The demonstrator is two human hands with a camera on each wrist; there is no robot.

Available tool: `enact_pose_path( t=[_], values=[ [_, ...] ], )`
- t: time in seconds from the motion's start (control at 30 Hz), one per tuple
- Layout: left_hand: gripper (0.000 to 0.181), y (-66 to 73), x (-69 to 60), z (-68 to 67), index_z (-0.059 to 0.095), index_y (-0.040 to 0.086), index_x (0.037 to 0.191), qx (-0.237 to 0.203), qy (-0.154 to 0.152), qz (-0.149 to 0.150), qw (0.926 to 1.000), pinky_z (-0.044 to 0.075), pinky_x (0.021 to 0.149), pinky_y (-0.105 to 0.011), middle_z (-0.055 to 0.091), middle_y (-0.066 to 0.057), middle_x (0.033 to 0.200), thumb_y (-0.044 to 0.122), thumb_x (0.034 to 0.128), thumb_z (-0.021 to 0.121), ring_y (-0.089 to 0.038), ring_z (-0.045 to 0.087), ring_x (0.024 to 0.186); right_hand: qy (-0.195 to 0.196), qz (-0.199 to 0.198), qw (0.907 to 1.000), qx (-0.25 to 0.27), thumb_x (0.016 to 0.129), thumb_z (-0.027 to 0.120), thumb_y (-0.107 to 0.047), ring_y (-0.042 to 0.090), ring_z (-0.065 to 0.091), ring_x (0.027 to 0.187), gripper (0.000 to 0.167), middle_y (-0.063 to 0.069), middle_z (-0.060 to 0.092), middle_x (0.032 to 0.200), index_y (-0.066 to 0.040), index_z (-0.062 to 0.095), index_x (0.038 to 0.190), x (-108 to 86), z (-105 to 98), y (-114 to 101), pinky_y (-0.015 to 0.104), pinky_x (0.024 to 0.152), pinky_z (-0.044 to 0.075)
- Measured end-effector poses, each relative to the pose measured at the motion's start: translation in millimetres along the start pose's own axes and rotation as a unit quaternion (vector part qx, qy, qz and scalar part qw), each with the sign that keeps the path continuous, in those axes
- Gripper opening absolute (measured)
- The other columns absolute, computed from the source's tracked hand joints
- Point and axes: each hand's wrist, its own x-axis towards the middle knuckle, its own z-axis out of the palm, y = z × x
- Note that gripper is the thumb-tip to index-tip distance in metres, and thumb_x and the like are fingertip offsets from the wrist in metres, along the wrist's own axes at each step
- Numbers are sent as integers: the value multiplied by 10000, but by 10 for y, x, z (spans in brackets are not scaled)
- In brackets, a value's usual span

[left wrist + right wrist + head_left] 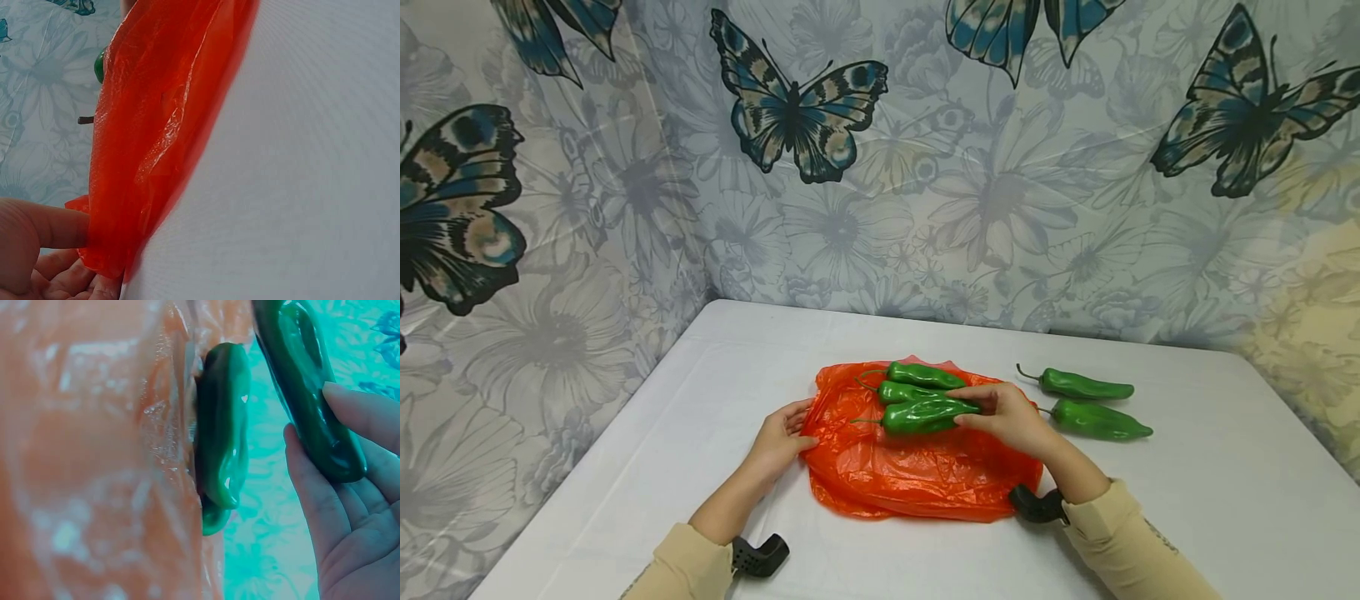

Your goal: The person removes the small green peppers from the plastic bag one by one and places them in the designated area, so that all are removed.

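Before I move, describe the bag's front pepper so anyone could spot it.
On the white table lies an orange-red bag. Of three green peppers over it, find the front pepper, nearest the wearer: only it is held by the right hand.

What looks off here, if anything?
Colour in the right wrist view: the plastic bag looks washed-out peach there but red-orange in the head view, and the patterned backdrop looks turquoise. No spill or damage stands out.
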Motion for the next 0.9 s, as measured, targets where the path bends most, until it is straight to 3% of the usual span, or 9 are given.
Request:
enact_pose_path(
  t=[0.17, 0.4, 0.73, 0.9],
  values=[
    [579, 2, -10, -7, 465, -5, 1337, 17, -21, -10, 10000, 410, 1018, -468, 516, -237, 1312, -112, 783, 591, -354, 484, 1213, -40, -82, 9999, 82, 819, 688, -107, 121, 678, 812, 419, 241, 602, 1195, 9, 603, 1212, -22, -37, -36, 197, 548, 437],
    [579, 15, -25, -18, 455, -1, 1347, 34, -56, -35, 10000, 400, 1024, -478, 507, -235, 1319, -98, 794, 596, -358, 471, 1224, -15, -94, 9998, 179, 821, 691, -134, 107, 677, 908, 434, 219, 606, 1209, -1, 598, 1223, -70, -87, -98, 222, 755, 549],
    [571, 10, -16, -12, 470, 2, 1336, 32, -23, -43, 10000, 422, 1007, -463, 530, -222, 1290, -107, 790, 597, -339, 496, 1193, 129, -81, 9995, 262, 818, 699, -169, 71, 661, 952, 451, 216, 589, 1241, -15, 599, 1229, -166, -194, -144, 231, 772, 550],
    [566, 13, -15, -9, 475, -1, 1331, 31, -18, -22, 10000, 420, 1009, -464, 535, -224, 1285, -108, 789, 596, -342, 498, 1192, 246, -42, 9994, 229, 819, 699, -172, 36, 664, 895, 455, 220, 598, 1225, -9, 596, 1230, -233, -271, -155, 281, 742, 563]
  ],
)
